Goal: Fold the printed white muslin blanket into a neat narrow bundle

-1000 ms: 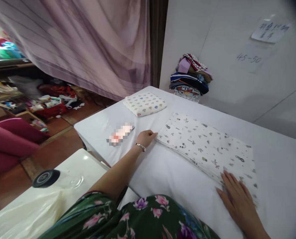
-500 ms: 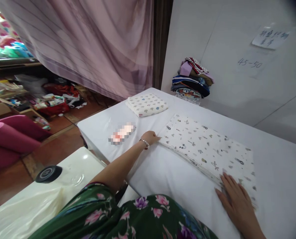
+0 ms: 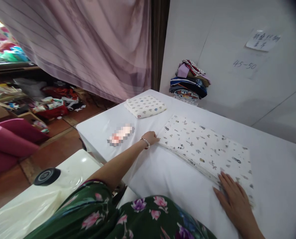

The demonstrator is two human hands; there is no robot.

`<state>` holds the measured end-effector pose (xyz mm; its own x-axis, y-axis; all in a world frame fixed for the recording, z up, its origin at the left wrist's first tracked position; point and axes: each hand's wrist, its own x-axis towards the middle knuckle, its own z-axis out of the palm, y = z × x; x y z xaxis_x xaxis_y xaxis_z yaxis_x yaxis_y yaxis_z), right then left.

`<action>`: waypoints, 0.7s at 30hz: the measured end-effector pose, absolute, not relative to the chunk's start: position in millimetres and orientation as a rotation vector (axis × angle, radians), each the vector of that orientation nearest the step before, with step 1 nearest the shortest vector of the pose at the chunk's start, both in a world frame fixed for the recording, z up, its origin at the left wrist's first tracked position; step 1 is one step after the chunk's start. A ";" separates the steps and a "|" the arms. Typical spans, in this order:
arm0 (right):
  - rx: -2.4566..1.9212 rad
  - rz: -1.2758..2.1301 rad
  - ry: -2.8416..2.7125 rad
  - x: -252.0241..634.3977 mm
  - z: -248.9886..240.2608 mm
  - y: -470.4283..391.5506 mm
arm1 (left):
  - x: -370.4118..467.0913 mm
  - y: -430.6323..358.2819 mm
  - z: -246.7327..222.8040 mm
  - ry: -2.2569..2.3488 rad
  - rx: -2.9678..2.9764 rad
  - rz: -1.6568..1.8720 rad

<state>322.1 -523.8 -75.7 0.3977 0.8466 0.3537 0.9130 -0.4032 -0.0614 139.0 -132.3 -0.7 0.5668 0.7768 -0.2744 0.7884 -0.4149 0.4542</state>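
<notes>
A white cloth [image 3: 202, 142] with small grey prints lies folded in layers as a long rectangle on the white-covered table [image 3: 168, 179]. My left hand [image 3: 150, 136], with a bracelet at the wrist, pinches the cloth's near left corner between closed fingers. Flat across its near right corner rests my right hand [image 3: 234, 196], fingers stretched out and thumb apart, just off the cloth's near edge. Farther back on the table sits a second folded cloth [image 3: 145, 106], cream with a leaf-like print. A pixelated object [image 3: 121, 134] lies left of my left hand; its kind is hidden.
A pile of folded fabrics [image 3: 189, 81] stands at the table's far edge against the white wall. At lower left, a white stool-like surface [image 3: 70, 162] bears a round black object [image 3: 47, 176] and a plastic sheet. Pink rolls [image 3: 11, 142] lie on the floor beyond.
The view has shifted slightly, moving the scene a little left in the picture. Both hands keep their places on the cloth, and the cloth looks the same.
</notes>
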 end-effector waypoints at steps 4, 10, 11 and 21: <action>-2.409 -0.376 -1.547 321.1 -74.3 -523.7 | 142.2 -127.3 2.4 1.189 2.249 0.020; -2.403 -0.374 -1.561 320.7 -72.5 -524.0 | 148.0 -118.0 2.9 1.101 2.144 0.171; -2.408 -0.367 -1.558 320.3 -72.1 -523.9 | 149.2 -116.7 1.6 1.096 2.136 0.207; -2.422 -0.348 -1.561 322.7 -74.8 -522.4 | 149.9 -115.3 -16.6 1.280 2.173 0.108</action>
